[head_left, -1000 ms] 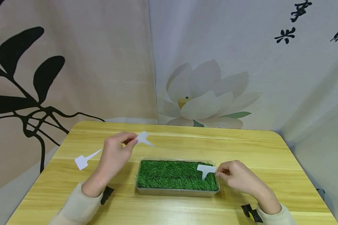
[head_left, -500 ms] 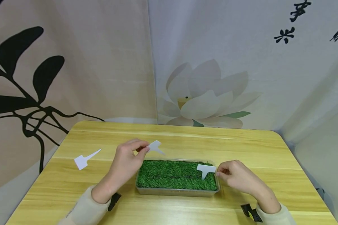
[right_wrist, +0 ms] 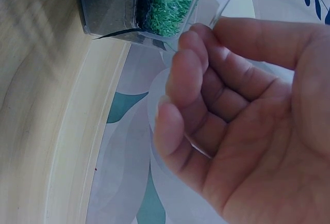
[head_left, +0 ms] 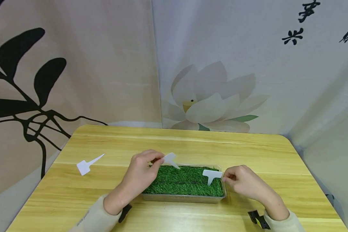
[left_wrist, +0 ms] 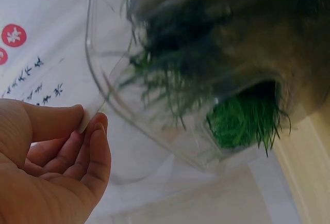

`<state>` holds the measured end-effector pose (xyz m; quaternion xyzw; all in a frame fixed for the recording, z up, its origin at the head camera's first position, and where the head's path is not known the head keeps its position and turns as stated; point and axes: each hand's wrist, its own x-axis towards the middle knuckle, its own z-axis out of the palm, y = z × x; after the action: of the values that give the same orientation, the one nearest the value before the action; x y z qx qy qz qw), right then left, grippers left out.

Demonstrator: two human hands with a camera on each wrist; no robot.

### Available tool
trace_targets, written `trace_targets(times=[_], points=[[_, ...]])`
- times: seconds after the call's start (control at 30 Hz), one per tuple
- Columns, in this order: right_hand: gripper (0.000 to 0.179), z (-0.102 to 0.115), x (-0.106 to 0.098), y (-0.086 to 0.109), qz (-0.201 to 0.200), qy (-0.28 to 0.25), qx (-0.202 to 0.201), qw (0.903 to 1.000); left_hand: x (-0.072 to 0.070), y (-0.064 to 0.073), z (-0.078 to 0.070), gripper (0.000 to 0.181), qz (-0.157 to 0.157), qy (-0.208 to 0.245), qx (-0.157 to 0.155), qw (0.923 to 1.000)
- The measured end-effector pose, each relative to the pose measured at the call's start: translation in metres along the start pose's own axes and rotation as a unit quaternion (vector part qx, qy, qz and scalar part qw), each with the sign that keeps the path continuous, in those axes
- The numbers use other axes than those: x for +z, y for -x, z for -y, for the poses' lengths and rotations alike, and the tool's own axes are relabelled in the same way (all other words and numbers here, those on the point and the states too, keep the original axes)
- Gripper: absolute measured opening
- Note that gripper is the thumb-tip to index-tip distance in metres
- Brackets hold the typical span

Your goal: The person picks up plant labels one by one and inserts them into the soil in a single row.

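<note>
My left hand (head_left: 142,174) pinches a white T-shaped plant label (head_left: 169,159) between thumb and index finger, its pointed stem slanting down to the right over the box's back edge. In the left wrist view the label (left_wrist: 85,120) shows only as a thin edge at the fingertips. My right hand (head_left: 245,182) pinches the right end of another T-shaped plant label (head_left: 212,175), its stem pointing down over the right part of the green artificial grass (head_left: 188,183). That grass fills a clear rectangular box (head_left: 182,198); my left hand hides its left end.
A third white plant label (head_left: 83,167) lies flat on the left of the wooden table (head_left: 61,199), its point towards the back right. Behind the table hangs a printed cloth (head_left: 121,64). A dark strap piece (head_left: 258,219) sits at my right wrist.
My left hand has moved right and towards me with its plant label, from beyond the box's left end to over its back edge. My right hand and its label have stayed in place.
</note>
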<state>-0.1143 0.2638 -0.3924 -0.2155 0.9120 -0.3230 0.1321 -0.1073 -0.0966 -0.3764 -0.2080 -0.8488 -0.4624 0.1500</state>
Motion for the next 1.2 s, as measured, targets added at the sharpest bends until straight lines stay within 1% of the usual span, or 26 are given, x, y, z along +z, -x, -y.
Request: trace_targets(times=[0.23,0.3,0.4,0.53,0.63,0.8,0.97,1.2], points=[[0.017,0.000,0.000,0.000,0.000,0.001,0.000,1.0000,0.006,0.003,-0.007,0.019,0.019,0.022,-0.026,0.9992],[0.017,0.000,0.000,-0.001,0.001,0.001,0.001,1.0000,0.007,0.004,-0.008,0.019,0.026,0.024,-0.029,0.9990],[0.017,0.001,-0.001,-0.001,0.007,-0.002,0.003,1.0000,0.007,0.005,-0.010,0.018,0.038,0.026,-0.025,0.9986],[0.017,0.001,-0.001,0.000,0.010,-0.004,0.007,0.9999,0.008,0.006,-0.012,0.018,0.055,0.029,-0.011,0.9980],[0.017,0.001,-0.001,0.000,0.010,-0.004,0.009,0.9999,0.009,0.006,-0.012,0.017,0.069,0.024,-0.004,0.9973],[0.017,0.000,0.000,-0.001,0.011,-0.005,0.007,0.9999,0.012,0.007,-0.012,0.017,0.090,0.005,-0.007,0.9959],[0.017,0.000,0.000,-0.001,0.009,-0.005,0.003,0.9999,0.015,0.007,-0.013,0.018,0.104,-0.007,-0.006,0.9945],[0.017,0.001,-0.001,0.000,0.008,-0.005,0.004,0.9999,0.016,0.006,-0.013,0.017,0.127,-0.017,-0.014,0.9916]])
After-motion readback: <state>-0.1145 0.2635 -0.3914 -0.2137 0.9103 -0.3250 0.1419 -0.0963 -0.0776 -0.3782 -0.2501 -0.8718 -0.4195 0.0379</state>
